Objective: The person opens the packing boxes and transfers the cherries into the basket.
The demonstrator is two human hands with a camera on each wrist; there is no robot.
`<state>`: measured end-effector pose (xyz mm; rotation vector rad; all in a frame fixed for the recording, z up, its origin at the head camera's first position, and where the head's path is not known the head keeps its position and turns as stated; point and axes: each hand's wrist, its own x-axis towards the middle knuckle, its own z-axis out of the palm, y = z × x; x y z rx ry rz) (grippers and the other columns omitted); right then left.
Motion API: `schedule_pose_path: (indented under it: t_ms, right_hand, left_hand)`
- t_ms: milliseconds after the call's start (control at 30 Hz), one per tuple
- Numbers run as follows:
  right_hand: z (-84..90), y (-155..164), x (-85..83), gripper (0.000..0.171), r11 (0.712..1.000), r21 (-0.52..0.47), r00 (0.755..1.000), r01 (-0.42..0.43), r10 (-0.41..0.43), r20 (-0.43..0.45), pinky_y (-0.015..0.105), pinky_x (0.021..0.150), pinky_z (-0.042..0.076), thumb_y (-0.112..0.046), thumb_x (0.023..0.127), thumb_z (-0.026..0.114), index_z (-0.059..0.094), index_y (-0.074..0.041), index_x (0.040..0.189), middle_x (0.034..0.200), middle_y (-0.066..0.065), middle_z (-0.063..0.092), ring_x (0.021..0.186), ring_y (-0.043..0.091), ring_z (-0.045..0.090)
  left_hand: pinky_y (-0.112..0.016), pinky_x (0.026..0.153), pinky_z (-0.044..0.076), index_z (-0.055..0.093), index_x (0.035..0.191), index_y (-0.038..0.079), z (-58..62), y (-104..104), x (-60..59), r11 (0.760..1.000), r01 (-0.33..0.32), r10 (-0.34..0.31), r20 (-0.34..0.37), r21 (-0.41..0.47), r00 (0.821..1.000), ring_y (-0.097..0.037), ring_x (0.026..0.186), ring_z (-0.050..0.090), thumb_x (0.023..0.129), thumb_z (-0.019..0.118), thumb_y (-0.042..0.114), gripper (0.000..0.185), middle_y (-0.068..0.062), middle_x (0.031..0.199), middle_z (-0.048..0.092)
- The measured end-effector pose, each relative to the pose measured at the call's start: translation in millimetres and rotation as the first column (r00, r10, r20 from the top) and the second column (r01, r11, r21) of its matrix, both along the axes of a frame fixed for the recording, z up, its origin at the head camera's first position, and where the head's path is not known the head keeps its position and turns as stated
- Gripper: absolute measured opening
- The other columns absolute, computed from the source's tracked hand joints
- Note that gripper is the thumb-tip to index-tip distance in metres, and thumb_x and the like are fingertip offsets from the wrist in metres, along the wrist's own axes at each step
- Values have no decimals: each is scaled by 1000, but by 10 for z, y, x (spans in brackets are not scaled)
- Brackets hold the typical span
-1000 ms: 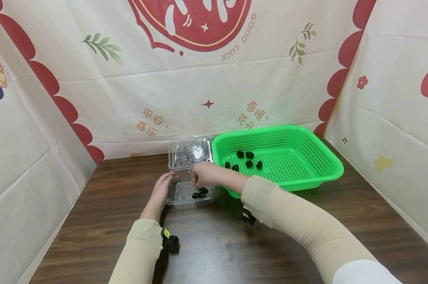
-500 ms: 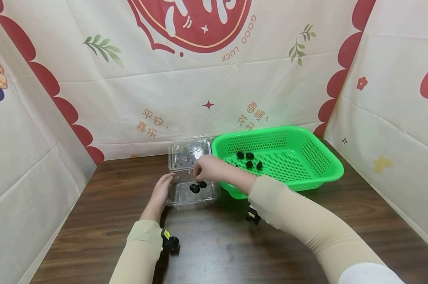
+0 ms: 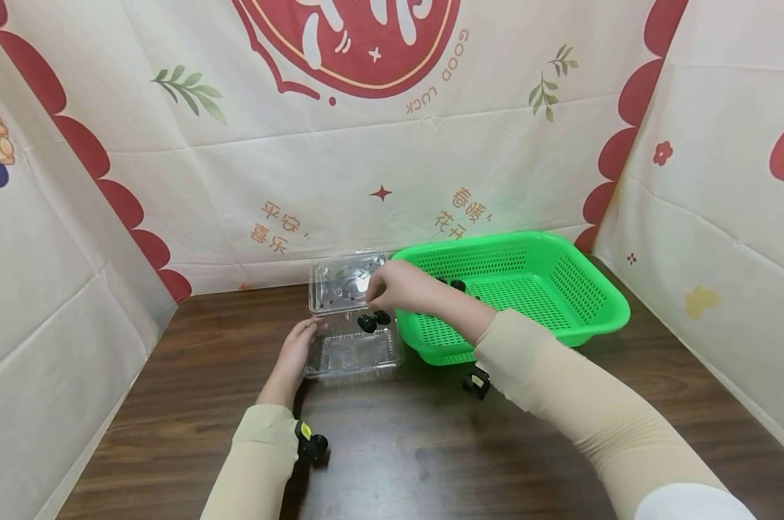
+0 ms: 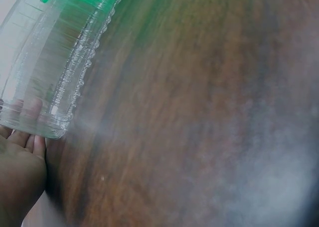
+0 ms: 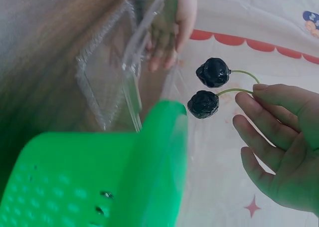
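Note:
My right hand pinches the thin green stems of a pair of near-black, shiny cherries between thumb and forefinger. The cherries hang below the fingertips, over the back of the clear plastic container in the head view. My left hand holds the left side of that container, with fingertips showing through its wall in the left wrist view. The container's hinged lid lies open behind it. At its right stands a green plastic basket, partly hidden by my right forearm.
A few dark cherries show inside the basket, others hidden behind my right hand and arm. Dark brown wooden table stretches in front. Printed cloth walls enclose the back and both sides.
My right hand has lifted the pair of cherries off the container's floor and carried them up and to the right, toward the basket's near left corner. The left hand has stayed put.

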<state>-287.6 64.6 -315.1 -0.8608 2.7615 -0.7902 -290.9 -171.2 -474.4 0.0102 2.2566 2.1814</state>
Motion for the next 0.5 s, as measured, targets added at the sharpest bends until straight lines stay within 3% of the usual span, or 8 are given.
schedule_pose_path:
  t_ms: [200,267,333,500]
  right_hand:
    - [91,151,-7,6,1000,-28,1000,4,-4,7,26,75,54,-9,86,73,76,-11,91,89,-4,70,82,10,66]
    - [99,193,-11,7,999,-30,1000,13,-13,8,26,76,54,-9,85,74,76,-10,91,89,-3,70,82,11,66]
    - [98,234,-17,6,999,-27,1000,24,-24,7,26,76,54,-9,85,74,76,-10,90,88,-3,70,82,11,66]
    - [105,350,-15,4,999,-23,999,39,-39,-1,29,76,55,-9,85,74,77,-9,88,84,-3,70,80,11,66]
  left_hand:
    - [-47,114,23,43,134,-14,84,14,47,1000,18,-18,7,12,1000,-41,131,41,106,33,10,37,-34,133,49]
    - [-48,114,22,43,134,-14,81,12,45,1000,19,-19,9,8,1000,-42,131,40,106,33,10,38,-34,133,49]
    - [-46,114,23,44,134,-11,3,-3,-5,1000,12,-12,6,0,1000,-40,131,42,106,33,12,38,-31,133,51]
    - [-45,114,25,44,135,-10,-7,-3,-9,1000,8,-8,3,-11,1000,-38,130,43,106,33,13,38,-30,133,52]
